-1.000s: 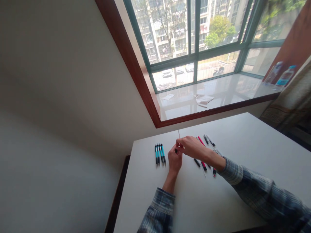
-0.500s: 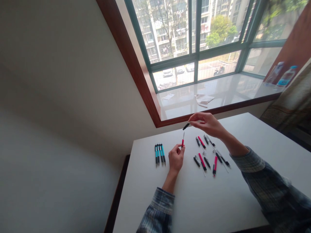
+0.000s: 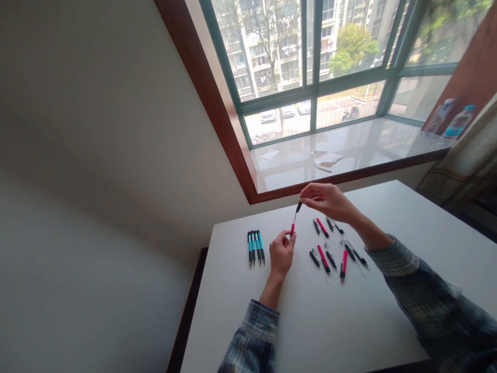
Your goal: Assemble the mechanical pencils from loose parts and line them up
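Observation:
My left hand [image 3: 282, 253] is closed around a pink pen barrel [image 3: 292, 228], held upright above the white table. A thin refill [image 3: 295, 217] sticks up out of that barrel. Above it, my right hand [image 3: 323, 199] pinches a black pen grip [image 3: 298, 206] between thumb and fingers. The lower end of the grip meets the tip of the refill, the two nearly in line. Whether the refill has entered the grip is too small to tell.
Several blue-and-black pens [image 3: 256, 247] lie in a row left of my left hand. Loose pen parts in pink [image 3: 323, 259] and black [image 3: 331, 259] are spread to the right on the white table [image 3: 310, 321]. Behind, a window sill holds a cloth [image 3: 326, 159] and a bottle [image 3: 458, 123].
My right hand has moved slightly down and left, and the black grip has tilted more upright to meet the refill tip. My left hand has stayed nearly still.

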Demonstrator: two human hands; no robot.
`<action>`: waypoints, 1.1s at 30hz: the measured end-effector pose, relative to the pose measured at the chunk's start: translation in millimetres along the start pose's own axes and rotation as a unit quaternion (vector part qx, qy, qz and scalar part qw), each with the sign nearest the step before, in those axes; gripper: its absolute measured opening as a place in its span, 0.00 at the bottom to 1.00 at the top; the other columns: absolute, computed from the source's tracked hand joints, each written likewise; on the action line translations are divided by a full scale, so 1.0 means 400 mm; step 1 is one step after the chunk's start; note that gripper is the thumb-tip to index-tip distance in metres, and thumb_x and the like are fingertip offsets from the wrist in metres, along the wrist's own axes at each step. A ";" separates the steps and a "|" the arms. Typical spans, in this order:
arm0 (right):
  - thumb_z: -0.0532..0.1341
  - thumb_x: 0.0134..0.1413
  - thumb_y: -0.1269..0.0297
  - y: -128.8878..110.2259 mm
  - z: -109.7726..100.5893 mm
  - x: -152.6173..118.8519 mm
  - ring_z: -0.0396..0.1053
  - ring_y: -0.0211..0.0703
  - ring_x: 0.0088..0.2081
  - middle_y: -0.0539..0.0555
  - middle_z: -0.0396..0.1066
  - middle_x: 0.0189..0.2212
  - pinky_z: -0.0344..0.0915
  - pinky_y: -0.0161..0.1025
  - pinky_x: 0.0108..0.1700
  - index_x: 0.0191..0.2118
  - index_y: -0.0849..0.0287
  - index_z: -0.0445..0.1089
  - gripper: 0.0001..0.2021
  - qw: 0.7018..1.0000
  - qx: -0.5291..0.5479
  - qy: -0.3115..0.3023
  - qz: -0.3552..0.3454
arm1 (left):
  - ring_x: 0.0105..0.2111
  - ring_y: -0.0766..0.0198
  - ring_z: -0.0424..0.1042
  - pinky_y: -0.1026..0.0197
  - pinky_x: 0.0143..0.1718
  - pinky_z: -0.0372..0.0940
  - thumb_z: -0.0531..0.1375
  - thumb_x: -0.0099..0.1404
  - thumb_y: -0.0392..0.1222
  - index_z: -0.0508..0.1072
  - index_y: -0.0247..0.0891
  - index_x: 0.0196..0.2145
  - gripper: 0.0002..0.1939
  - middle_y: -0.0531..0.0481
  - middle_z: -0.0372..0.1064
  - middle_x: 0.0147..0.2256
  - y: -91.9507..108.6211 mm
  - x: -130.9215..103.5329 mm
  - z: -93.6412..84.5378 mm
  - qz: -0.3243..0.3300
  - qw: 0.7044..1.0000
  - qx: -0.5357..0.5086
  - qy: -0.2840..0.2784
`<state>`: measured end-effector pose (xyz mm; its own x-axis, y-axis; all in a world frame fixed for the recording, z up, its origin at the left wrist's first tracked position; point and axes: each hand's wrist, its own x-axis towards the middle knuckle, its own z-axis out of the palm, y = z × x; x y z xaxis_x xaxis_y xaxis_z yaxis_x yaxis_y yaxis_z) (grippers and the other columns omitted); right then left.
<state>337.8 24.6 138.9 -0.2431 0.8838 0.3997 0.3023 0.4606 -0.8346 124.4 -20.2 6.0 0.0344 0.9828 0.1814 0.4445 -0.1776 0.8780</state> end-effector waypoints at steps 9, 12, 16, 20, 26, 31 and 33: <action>0.66 0.58 0.58 0.013 0.032 -0.003 0.80 0.46 0.38 0.54 0.81 0.36 0.78 0.41 0.43 0.39 0.58 0.78 0.09 0.998 -0.011 -0.059 0.013 | 0.22 0.68 0.53 0.63 0.27 0.48 0.59 0.69 0.58 0.80 0.38 0.40 0.20 0.59 0.52 0.20 -0.002 0.004 0.001 -0.001 1.000 -0.003 0.002; 0.66 0.58 0.59 0.025 0.054 -0.001 0.80 0.45 0.38 0.54 0.81 0.36 0.78 0.40 0.42 0.38 0.58 0.78 0.08 0.997 -0.018 -0.074 0.019 | 0.22 0.67 0.54 0.63 0.27 0.50 0.60 0.70 0.57 0.81 0.39 0.42 0.19 0.59 0.53 0.21 -0.011 0.010 0.001 0.005 1.000 0.004 0.006; 0.65 0.59 0.60 0.030 0.065 -0.032 0.79 0.44 0.36 0.54 0.81 0.34 0.77 0.39 0.41 0.38 0.58 0.77 0.07 0.998 -0.019 -0.057 0.028 | 0.27 0.66 0.62 0.63 0.30 0.58 0.60 0.70 0.52 0.81 0.41 0.41 0.15 0.53 0.65 0.28 -0.009 -0.003 0.005 0.043 0.998 0.025 0.031; 0.64 0.60 0.61 0.029 0.049 -0.121 0.79 0.43 0.37 0.53 0.80 0.34 0.77 0.39 0.41 0.38 0.58 0.76 0.07 0.999 -0.005 -0.013 0.030 | 0.35 0.62 0.70 0.61 0.35 0.65 0.61 0.71 0.48 0.81 0.42 0.42 0.11 0.48 0.72 0.38 0.009 -0.031 0.018 0.091 0.993 0.052 0.044; 0.64 0.62 0.60 0.045 0.053 -0.300 0.79 0.43 0.39 0.53 0.80 0.36 0.77 0.38 0.42 0.40 0.57 0.76 0.07 0.995 0.044 0.085 0.035 | 0.45 0.56 0.74 0.57 0.40 0.70 0.62 0.71 0.45 0.81 0.44 0.43 0.09 0.46 0.76 0.44 0.020 -0.068 0.046 0.159 0.984 0.081 0.005; 0.63 0.63 0.61 0.075 0.077 -0.416 0.80 0.43 0.39 0.53 0.80 0.36 0.77 0.40 0.45 0.42 0.57 0.75 0.07 0.986 0.056 0.159 0.006 | 0.40 0.57 0.75 0.55 0.42 0.71 0.62 0.70 0.45 0.81 0.43 0.43 0.08 0.47 0.77 0.41 0.015 -0.118 0.086 0.187 0.977 0.101 -0.007; 0.63 0.63 0.62 0.092 0.082 -0.443 0.80 0.43 0.39 0.53 0.80 0.37 0.77 0.40 0.46 0.43 0.57 0.75 0.07 0.986 0.055 0.156 -0.008 | 0.39 0.59 0.75 0.57 0.40 0.72 0.62 0.70 0.45 0.81 0.43 0.43 0.09 0.48 0.77 0.41 0.014 -0.138 0.098 0.174 0.981 0.082 -0.023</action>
<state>361.6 -117.8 24.9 0.0530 0.8669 0.4956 0.1940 0.4779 -0.8567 160.2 -73.3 -16.6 0.2490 0.8656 0.4344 0.5366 -0.4967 0.6822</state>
